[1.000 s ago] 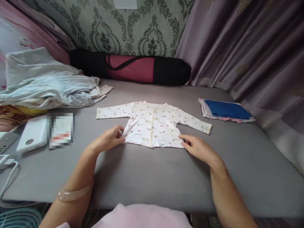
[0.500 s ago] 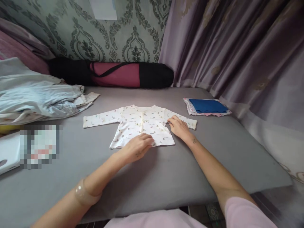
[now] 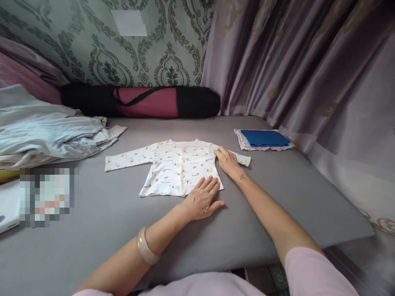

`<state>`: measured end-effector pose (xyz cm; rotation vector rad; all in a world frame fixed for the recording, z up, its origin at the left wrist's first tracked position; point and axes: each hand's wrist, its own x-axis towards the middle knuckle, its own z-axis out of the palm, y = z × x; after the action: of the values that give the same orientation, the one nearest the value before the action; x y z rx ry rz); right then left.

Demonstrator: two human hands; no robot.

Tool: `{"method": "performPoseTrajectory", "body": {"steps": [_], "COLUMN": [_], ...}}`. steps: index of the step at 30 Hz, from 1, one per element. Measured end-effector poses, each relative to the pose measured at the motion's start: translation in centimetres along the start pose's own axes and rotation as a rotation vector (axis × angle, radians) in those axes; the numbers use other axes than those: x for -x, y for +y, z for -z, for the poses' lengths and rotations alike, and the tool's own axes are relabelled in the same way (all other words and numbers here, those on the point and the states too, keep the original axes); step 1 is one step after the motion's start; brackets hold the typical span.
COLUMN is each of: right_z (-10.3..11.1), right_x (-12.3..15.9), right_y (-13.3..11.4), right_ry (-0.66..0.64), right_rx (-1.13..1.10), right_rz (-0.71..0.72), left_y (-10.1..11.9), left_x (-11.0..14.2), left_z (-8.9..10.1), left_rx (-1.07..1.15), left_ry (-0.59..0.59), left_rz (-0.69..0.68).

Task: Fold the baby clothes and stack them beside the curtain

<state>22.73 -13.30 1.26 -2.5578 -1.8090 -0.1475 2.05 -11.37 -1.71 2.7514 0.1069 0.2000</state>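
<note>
A small white baby shirt (image 3: 166,172) with a scattered print and a buttoned front lies spread flat, sleeves out to both sides. My left hand (image 3: 204,199) rests palm down with fingers extended over the hem, right of the button strip; its thumb points right onto the grey surface. At the right armpit of the shirt, my right hand (image 3: 227,161) has its fingertips pinched on the fabric and covers part of the right sleeve. A pale bangle (image 3: 147,246) circles my left forearm.
The grey padded surface (image 3: 277,197) bears a folded stack with a blue cloth (image 3: 265,138) on top at right. Crumpled pale clothes (image 3: 46,127) lie at left, near a white object (image 3: 10,205). A black and maroon bag (image 3: 148,102) lies along the wall; curtains (image 3: 262,61) hang at right.
My left hand has moved right along the hem and flattened out from a curled shape. My right hand stays by the armpit. The view has shifted slightly.
</note>
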Motion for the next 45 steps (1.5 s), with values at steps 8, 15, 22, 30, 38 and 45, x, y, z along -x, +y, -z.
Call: {"method": "performPoseTrajectory", "body": {"steps": [8,15,22,30,38,45], "right_z": [0.7,-0.8,-2.4,-1.8,1.6,1.1], "right_x": [-0.5,-2.3,-1.6,-1.6,-0.2,2.4], "right_y": [-0.9,-6.5,-7.7,-7.8,-13.9,-20.2], "right_ry": [-0.035,-0.097,-0.135,-0.170,0.016,0.014], "right_rx": [0.011,-0.268,-0.218,-0.173,-0.378,-0.464], "right_rz": [-0.039,0.138,0.069,0.069,0.297,0.611], "left_y": [0.1,0.7,1.3,-3.2,-13.7,-15.4], "left_x": [0.2,0.4,0.8,2.1,7.4,7.3], "left_z": [0.6,0.9,1.8,7.1,10.9,9.6], "left_rx": [0.048,0.103,0.230,0.320,0.061,0.220], "left_ry": [0.001,0.026,-0.004,0.151,0.402,0.453], "left_rz": [-0.138,-0.312,-0.419,0.082,1.046,1.160]}}
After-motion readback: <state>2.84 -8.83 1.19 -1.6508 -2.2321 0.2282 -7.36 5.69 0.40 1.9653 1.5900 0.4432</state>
